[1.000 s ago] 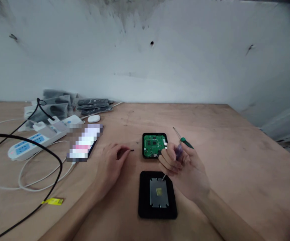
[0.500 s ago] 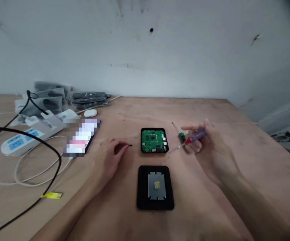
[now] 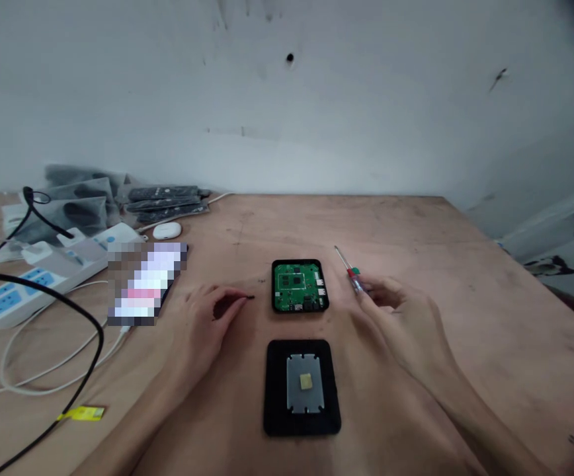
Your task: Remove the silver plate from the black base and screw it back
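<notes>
My left hand (image 3: 210,317) is closed in a pinch on a small dark piece (image 3: 250,297), too small to make out. To its right lies an open black box (image 3: 274,305) with a green circuit board (image 3: 295,281) inside. Nearer me is a black cover (image 3: 277,410) bearing a metal plate (image 3: 294,396) with a pale square pad (image 3: 306,381). My right hand (image 3: 399,311) grips a red-collared screwdriver (image 3: 358,283) by its clear purple handle, shaft pointing away to the left. Behind it, a green-handled screwdriver (image 3: 356,270) is mostly covered.
At left are a white power strip (image 3: 59,272), a phone (image 3: 151,281) with a blurred screen, and looping black cable (image 3: 99,344). A white earbud case (image 3: 166,231) and several bagged dark items (image 3: 165,201) lie farther back, before the wall (image 3: 366,119).
My right hand has turned the red-collared screwdriver to point away from me and brought it over the green-handled one. The left hand keeps its pinch. The view has shifted slightly.
</notes>
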Demonstrator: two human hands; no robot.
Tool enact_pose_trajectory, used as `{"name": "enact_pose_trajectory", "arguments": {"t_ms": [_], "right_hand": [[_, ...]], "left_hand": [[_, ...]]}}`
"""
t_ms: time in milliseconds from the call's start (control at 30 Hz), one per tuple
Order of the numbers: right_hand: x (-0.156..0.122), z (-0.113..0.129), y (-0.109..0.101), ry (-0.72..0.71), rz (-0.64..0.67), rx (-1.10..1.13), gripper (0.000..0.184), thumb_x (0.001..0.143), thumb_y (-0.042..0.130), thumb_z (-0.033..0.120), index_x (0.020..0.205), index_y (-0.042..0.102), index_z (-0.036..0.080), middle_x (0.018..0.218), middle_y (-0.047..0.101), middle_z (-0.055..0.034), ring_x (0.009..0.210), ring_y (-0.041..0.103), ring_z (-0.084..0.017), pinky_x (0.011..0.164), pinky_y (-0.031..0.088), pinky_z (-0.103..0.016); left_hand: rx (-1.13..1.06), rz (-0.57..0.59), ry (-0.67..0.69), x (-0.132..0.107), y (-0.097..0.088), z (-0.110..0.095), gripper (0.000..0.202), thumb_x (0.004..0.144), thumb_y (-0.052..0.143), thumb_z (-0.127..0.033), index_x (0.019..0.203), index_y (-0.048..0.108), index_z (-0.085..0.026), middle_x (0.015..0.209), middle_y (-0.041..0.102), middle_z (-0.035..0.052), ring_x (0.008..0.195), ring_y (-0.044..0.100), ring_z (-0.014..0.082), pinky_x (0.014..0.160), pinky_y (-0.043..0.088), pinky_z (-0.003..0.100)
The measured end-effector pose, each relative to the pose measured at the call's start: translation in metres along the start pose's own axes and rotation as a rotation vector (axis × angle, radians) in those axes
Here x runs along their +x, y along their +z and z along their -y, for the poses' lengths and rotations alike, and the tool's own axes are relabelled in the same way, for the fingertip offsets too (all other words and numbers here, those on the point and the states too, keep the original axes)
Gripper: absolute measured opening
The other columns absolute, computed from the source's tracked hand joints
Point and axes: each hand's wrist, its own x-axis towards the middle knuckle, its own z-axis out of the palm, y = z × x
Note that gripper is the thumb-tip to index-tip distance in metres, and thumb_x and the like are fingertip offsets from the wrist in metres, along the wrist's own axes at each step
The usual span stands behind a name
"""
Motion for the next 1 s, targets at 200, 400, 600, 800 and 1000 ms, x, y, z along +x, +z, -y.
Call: {"name": "enact_pose_trajectory", "arguments": {"t_ms": [200, 400, 600, 800, 1000], "right_hand": [[0.005, -0.008, 0.021, -0.250, -0.080, -0.429, 0.022, 0.103, 0.069, 0.026, 0.118, 0.085, 0.021, 0.110, 0.076, -0.0122, 0.086, 0.071, -0.027, 0.079, 0.052, -0.042], [0.007, -0.012, 0.032, -0.431, -0.138, -0.839, 0.026, 0.107, 0.062, 0.024, 0.117, 0.084, 0.016, 0.107, 0.076, -0.0150, 0.101, 0.063, -0.036, 0.082, 0.049, -0.046], [0.010, -0.015, 0.035, -0.441, -0.182, -0.922, 0.026, 0.107, 0.064, 0.031, 0.103, 0.086, 0.017, 0.097, 0.077, -0.0130, 0.095, 0.059, -0.035, 0.084, 0.046, -0.047], [0.010, -0.012, 0.024, -0.380, -0.138, -0.830, 0.029, 0.107, 0.063, 0.038, 0.108, 0.084, 0.019, 0.098, 0.077, -0.0120, 0.093, 0.062, -0.033, 0.078, 0.043, -0.043], [0.021, -0.013, 0.006, -0.250, -0.182, -0.737, 0.030, 0.105, 0.060, 0.040, 0.114, 0.081, 0.021, 0.104, 0.076, -0.0111, 0.091, 0.069, -0.032, 0.073, 0.042, -0.040]], "left_hand": [[0.032, 0.019, -0.010, 0.000, -0.003, -0.002, 0.020, 0.106, 0.065, -0.041, 0.106, 0.081, -0.029, 0.113, 0.079, 0.0060, 0.111, 0.068, 0.0306, 0.098, 0.052, 0.049], [0.050, 0.038, -0.016, 0.000, -0.006, -0.006, 0.019, 0.107, 0.065, -0.039, 0.107, 0.080, -0.028, 0.112, 0.078, 0.0057, 0.111, 0.068, 0.0311, 0.098, 0.051, 0.050], [0.050, 0.043, -0.016, -0.001, -0.008, -0.009, 0.019, 0.107, 0.064, -0.041, 0.107, 0.079, -0.029, 0.112, 0.078, 0.0052, 0.109, 0.069, 0.0323, 0.097, 0.052, 0.052], [-0.018, 0.007, -0.048, -0.001, -0.004, -0.007, 0.016, 0.103, 0.070, -0.041, 0.110, 0.076, -0.027, 0.114, 0.079, 0.0055, 0.109, 0.073, 0.0300, 0.096, 0.057, 0.050], [-0.073, -0.013, -0.070, 0.001, -0.008, -0.018, 0.018, 0.099, 0.073, -0.038, 0.112, 0.073, -0.026, 0.105, 0.079, 0.0046, 0.096, 0.076, 0.0285, 0.089, 0.059, 0.049]]}}
